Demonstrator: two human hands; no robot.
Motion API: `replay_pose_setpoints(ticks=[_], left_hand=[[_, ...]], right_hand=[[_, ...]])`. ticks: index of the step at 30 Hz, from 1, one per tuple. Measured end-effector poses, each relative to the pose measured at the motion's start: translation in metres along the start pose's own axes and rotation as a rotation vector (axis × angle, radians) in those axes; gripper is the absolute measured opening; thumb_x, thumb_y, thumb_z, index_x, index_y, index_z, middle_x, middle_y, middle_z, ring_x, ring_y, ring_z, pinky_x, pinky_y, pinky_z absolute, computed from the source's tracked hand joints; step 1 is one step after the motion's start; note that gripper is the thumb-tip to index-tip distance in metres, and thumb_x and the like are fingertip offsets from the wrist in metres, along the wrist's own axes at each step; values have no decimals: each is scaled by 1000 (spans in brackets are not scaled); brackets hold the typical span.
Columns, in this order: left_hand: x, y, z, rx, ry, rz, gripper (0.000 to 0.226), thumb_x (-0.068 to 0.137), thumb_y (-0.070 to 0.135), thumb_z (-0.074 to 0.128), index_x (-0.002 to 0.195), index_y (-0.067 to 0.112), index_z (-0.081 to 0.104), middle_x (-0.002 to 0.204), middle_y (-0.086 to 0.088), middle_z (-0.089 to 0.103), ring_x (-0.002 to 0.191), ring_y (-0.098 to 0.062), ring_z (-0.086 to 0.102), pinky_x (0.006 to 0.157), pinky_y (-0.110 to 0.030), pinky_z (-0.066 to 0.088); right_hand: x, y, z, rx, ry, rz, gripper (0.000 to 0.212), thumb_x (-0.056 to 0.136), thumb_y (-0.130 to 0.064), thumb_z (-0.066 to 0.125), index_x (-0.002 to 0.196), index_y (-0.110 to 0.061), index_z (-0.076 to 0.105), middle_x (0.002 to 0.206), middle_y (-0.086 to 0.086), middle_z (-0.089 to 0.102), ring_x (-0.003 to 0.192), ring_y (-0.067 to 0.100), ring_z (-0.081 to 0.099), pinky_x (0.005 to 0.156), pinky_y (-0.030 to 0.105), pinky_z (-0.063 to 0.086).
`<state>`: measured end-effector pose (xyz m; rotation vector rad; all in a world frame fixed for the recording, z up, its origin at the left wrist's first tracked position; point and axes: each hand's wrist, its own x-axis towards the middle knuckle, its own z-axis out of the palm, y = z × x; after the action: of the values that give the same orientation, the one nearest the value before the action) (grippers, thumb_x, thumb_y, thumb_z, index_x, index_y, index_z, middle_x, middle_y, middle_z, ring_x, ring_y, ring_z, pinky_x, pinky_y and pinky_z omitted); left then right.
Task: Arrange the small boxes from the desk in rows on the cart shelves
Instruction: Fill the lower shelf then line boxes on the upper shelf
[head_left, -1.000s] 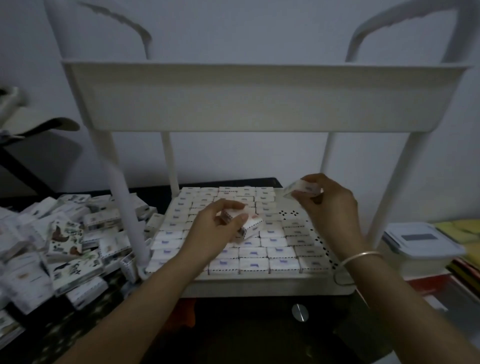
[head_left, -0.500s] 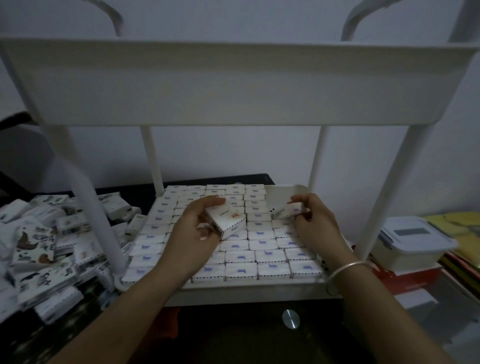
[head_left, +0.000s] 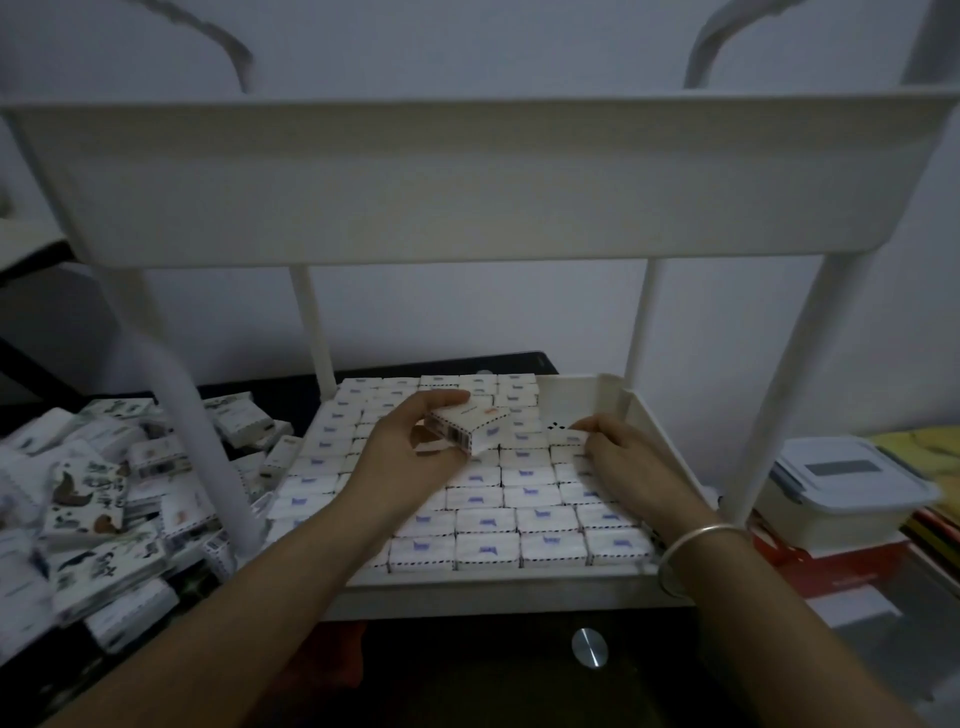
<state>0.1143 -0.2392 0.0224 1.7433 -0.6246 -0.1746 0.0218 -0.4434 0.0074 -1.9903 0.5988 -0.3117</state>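
Note:
The white cart's lower shelf (head_left: 498, 586) is filled with rows of small white boxes (head_left: 519, 499) with blue marks; a bare gap shows at its back right corner (head_left: 569, 402). My left hand (head_left: 405, 457) grips a small stack of boxes (head_left: 467, 428) just above the middle rows. To its right, my right hand (head_left: 628, 467) pinches a single small box (head_left: 565, 439) low at the end of the right column, beside the bare gap. Whether that box rests on the shelf cannot be told. A loose pile of boxes (head_left: 104, 499) covers the desk at the left.
The cart's upper shelf (head_left: 467, 182) hangs across the top of the view. A white cart post (head_left: 208, 447) stands between the pile and the lower shelf. A lidded plastic container (head_left: 841, 488) sits to the right on red and yellow things.
My right hand has carried its box down from above the shelf to the right column by the gap. My left hand has kept hold of its stack and shifted a little forward.

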Motion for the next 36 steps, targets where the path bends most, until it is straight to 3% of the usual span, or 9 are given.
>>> replay_pose_setpoints(ticks=[3,7,12,17,19,22,27,32,36], left_hand=[[16,4,11,53,-30,18,42,83,10,73,110,40,63,107,12,65,99,2,62,78,-7,48],[40,7,33,140,-8,106,35,86,18,70,114,38,61,109,14,64,100,-3,61,84,-20,51],[61,8,55,239,10,208,32,86,20,70,115,31,59,112,12,63,99,-3,59,80,-14,48],[68,8,81,258,44,253,43,82,14,74,124,18,63,122,0,62,109,-13,59,92,-30,52],[65,10,92,273,-3,245,51,81,10,74,129,16,60,131,-2,57,117,-16,55,98,-35,50],[58,12,97,312,-128,230,59,84,1,67,138,17,51,142,2,46,124,-12,49,102,-25,46],[53,6,93,317,-226,149,62,91,6,56,145,31,36,144,12,41,101,0,58,88,-16,44],[49,5,89,315,-240,187,61,90,5,50,144,28,35,143,9,42,105,-2,58,98,-23,45],[44,4,88,375,-187,251,50,91,10,55,137,26,44,138,7,48,108,-3,57,93,-21,44]], right_hand=[[-1,-1,-1,15,-3,-6,28,102,-23,33,109,-23,60,101,4,66,79,15,62,47,14,44],[-2,1,1,58,5,8,28,101,-26,33,110,-27,59,99,8,67,74,18,61,54,25,48],[-6,-2,-2,54,-17,3,27,103,-31,31,120,-27,52,100,1,62,72,10,57,48,17,46],[-1,-2,2,11,88,-157,68,85,-82,16,126,-35,44,119,-4,57,102,15,56,90,39,47],[1,-2,2,70,119,-163,67,82,-86,17,119,-38,46,113,-6,58,102,12,57,89,40,48],[2,-1,-2,200,203,-67,35,91,-68,37,106,-40,49,100,-11,61,90,3,56,71,26,43],[11,2,-6,252,386,-69,11,96,-35,54,106,-28,53,91,-15,59,80,-3,54,60,16,39],[15,3,-5,198,488,-107,22,96,-25,56,116,-29,47,94,-14,55,80,2,56,58,12,40],[17,4,-2,117,394,-103,16,97,-21,54,107,-32,50,94,-13,59,78,-1,54,59,14,39]])
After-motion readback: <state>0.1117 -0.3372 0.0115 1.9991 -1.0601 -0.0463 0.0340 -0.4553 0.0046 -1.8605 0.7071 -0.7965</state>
